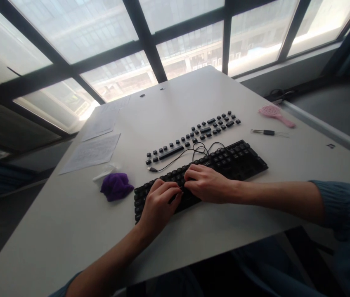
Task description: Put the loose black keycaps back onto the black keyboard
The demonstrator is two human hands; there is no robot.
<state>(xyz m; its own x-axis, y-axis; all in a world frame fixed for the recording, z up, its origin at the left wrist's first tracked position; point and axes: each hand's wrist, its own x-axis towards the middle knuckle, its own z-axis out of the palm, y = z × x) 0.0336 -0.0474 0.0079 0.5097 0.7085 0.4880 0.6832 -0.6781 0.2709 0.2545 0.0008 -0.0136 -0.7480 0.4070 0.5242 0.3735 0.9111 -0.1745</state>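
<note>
A black keyboard (249, 161) lies at a slant on the white table, with keys missing at its right part and along its near middle. My left hand (161, 201) rests on its left half, fingers curled and closed; what they hold, if anything, is hidden. Close beside it, my right hand (207, 182) is over the middle of the keyboard with its fingers bent together, their contents too small to make out. Behind the keyboard, loose black keycaps (205, 130) stand in rows, among them a long space bar (171, 153). The keyboard's cable (178, 157) lies coiled between.
A purple cloth (116, 187) lies left of the keyboard, near paper sheets (91, 153). At the right are a keycap puller (268, 132) and a pink brush (275, 114). The white table (69, 231) reaches toward large windows.
</note>
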